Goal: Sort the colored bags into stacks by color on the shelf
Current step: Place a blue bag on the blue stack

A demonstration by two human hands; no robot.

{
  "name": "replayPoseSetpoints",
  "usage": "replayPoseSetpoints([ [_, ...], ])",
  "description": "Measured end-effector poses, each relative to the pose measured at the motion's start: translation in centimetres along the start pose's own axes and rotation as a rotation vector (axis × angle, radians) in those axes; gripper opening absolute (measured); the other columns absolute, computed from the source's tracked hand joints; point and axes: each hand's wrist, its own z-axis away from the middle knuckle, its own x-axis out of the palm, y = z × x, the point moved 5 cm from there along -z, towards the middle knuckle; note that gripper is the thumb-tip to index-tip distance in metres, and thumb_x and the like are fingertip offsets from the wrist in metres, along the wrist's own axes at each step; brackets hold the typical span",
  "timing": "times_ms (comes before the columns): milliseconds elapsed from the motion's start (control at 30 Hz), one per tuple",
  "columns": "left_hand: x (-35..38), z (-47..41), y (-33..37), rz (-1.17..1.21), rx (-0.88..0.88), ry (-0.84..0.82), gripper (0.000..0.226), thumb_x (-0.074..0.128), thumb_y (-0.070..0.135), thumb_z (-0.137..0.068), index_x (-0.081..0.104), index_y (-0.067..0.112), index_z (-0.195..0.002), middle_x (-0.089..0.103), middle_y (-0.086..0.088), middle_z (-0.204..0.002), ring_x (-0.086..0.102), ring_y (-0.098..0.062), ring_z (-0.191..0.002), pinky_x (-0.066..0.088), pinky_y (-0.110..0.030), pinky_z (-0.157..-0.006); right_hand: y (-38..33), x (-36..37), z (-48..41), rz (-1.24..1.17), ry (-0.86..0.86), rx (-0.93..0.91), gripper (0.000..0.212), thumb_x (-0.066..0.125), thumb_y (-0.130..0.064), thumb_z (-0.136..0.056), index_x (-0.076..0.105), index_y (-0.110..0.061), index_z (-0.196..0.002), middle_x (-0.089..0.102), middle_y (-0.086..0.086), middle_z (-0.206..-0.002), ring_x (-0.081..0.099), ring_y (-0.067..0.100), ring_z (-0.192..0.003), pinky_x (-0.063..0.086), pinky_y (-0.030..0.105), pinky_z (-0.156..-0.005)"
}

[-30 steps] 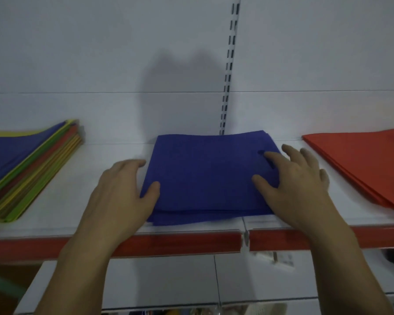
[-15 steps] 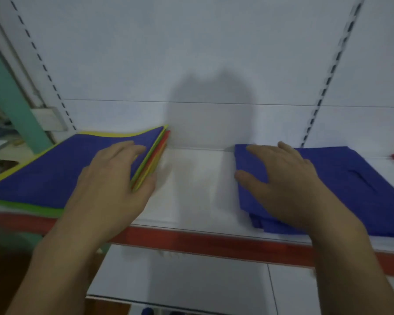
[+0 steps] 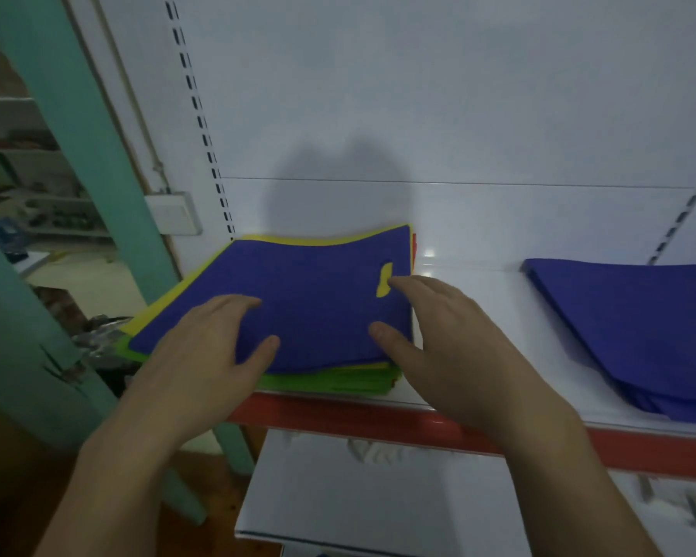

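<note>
Resting on the top blue bag of the mixed stack, the left hand and right hand have fingers spread flat.

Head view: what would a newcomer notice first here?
First, the mixed stack at the left end of the shelf, with a blue bag on top of yellow and green layers. Both hands rest on that bag: the left hand near its front, the right hand at its right edge by the cutout. An all-blue stack lies apart to the right.
</note>
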Motion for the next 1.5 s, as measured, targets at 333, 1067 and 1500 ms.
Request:
replayPoseSetpoints([
  [333,3.2,-1.0,1.7,0.046,0.262,-0.005,0.068,0.016,0.068,-0.087,0.054,0.033,-0.131,0.050,0.018,-0.136,0.042,-0.006,-0.127,0.034,-0.031,-0.097,1.9,0.6,-0.8,-0.172,0.201,0.240,0.049,0.073,-0.045,-0.083,0.052,-0.037,-0.127,0.051,-0.011,-0.119,0.049,0.008,-0.100,0.038,0.023,-0.081],
  [1067,2.3,-3.6,-1.6,0.199,0.130,0.121,0.049,0.068,0.031,-0.088,0.046,0.032,-0.132,0.059,0.007,-0.124,0.056,-0.017,-0.116,0.050,-0.041,-0.092,3.7,0.7,0.2,-0.535,0.438,0.281,0.046,0.073,-0.020,-0.081,0.052,-0.046,-0.112,0.069,-0.005,-0.104,0.071,0.023,-0.079,0.059,0.050,-0.068],
  [1500,2.4,-3.4,-0.4,0.214,0.026,0.182,0.059,0.069,0.036,-0.079,0.041,0.041,-0.131,0.054,0.015,-0.125,0.049,-0.018,-0.123,0.041,-0.055,-0.100,4.4,-0.2,0.6,-0.532,0.459,0.234,0.048,0.073,-0.007,-0.081,0.056,-0.040,-0.110,0.072,0.000,-0.089,0.069,0.027,-0.077,0.058,0.051,-0.068],
])
